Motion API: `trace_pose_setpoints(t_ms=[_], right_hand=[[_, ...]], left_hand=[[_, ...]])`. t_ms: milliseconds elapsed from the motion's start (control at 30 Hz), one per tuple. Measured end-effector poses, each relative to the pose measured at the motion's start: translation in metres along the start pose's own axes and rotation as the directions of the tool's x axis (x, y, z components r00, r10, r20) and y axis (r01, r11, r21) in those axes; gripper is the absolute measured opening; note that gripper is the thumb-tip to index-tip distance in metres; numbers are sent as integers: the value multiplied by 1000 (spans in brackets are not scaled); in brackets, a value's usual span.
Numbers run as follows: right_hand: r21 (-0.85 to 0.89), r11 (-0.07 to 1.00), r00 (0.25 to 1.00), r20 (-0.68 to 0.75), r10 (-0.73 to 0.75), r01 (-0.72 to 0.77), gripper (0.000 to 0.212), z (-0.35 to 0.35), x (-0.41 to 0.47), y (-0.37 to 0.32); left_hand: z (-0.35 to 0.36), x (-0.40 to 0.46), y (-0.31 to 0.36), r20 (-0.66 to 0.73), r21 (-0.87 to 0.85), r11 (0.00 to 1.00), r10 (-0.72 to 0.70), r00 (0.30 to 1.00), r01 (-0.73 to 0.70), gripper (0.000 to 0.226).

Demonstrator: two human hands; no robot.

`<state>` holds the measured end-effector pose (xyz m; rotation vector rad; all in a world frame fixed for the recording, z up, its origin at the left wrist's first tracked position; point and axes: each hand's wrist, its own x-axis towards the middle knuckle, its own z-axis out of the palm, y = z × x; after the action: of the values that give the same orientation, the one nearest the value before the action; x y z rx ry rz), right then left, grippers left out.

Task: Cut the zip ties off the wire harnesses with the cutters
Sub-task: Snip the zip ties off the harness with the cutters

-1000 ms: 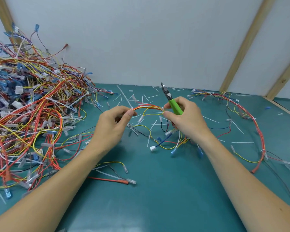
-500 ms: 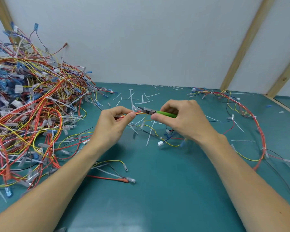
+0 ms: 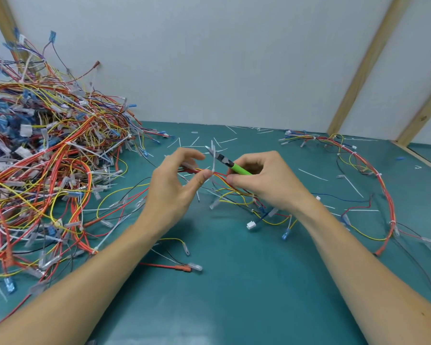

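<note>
Mid-step on one tie: thin red-and-yellow wire harness (image 3: 224,179) held up just above the teal worktop (image 3: 234,282), stretched between both hands. White plastic zip tie (image 3: 213,160) standing upright off the bundle, just right of the left thumb.

Best done by keeping the bundle taut, sliding only the lower blade under the tie band, away from the insulation — then snipping close to the tie's head. Worth steadying the loose tail so nothing flies into the tangled heap of multicoloured harnesses (image 3: 47,158) at left.

Left hand (image 3: 177,188): thumb and curled fingers pinching the harness, grip closed on the wires. Right hand (image 3: 261,180): wrapped round the green-handled metal cutters (image 3: 228,164), also pinning the harness under its lower fingers, or so it seems; grip closed on the tool. Cutter tips pointing up and left, just beside the tie's tail; how far apart the blades stand, too blurred to tell.

Scattered on the worktop beyond: short white cut tie offcuts (image 3: 224,141) — and another long red harness (image 3: 373,168) looped at right, ties still on.
</note>
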<state>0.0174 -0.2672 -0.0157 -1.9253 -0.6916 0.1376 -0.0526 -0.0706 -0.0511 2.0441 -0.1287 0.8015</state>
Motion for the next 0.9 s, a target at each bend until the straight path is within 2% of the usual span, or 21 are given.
trace_pose_setpoints(t_ms=[67, 167, 200, 267, 333, 367, 433, 500, 567, 667, 800, 900], right_hand=[[16, 1000, 1000, -9, 12, -12, 10, 1, 1, 0], [50, 998, 997, -72, 26, -23, 13, 2, 2, -1], [76, 997, 995, -97, 26, -19, 14, 2, 3, -1], [173, 985, 989, -144, 37, -11, 16, 4, 3, -2], [289, 957, 986, -159, 51, -3, 19, 7, 4, -3], [327, 945, 987, -149, 56, -4, 20, 10, 4, -3], [334, 942, 992, -114, 58, -17, 19, 17, 3, -2], [244, 969, 993, -97, 65, -40, 17, 23, 2, 1], [172, 983, 991, -104, 90, -71, 17, 28, 2, 4], [148, 984, 979, -158, 126, -103, 27, 29, 2, 5], [134, 984, 969, -206, 141, -114, 37, 28, 2, 3], [182, 979, 957, -257, 136, -90, 43, 23, 2, 2]], left_hand=[[-2, 1, 3, -115, 78, 997, 22, 993, -13, 32], [-8, 2, 9, -266, 127, 987, 131, 955, -100, 12], [-10, 2, 9, -253, 81, 992, 116, 960, -99, 17], [-8, -1, 8, -104, -43, 999, 7, 995, -11, 35], [0, -3, 9, 89, -149, 985, -78, 993, 91, 32], [5, -4, 9, 141, -202, 972, -91, 986, 118, 27], [10, -3, 9, 118, -294, 946, -109, 987, 139, 20], [10, 0, 4, 56, -326, 935, -129, 990, 140, 18], [8, 1, -1, 52, -338, 925, -165, 985, 173, 16], [9, 2, -2, 86, -418, 867, -261, 962, 272, 11], [11, 3, 0, 170, -580, 719, -353, 920, 383, 11], [9, 5, -2, 186, -576, 701, -389, 902, 420, 12]])
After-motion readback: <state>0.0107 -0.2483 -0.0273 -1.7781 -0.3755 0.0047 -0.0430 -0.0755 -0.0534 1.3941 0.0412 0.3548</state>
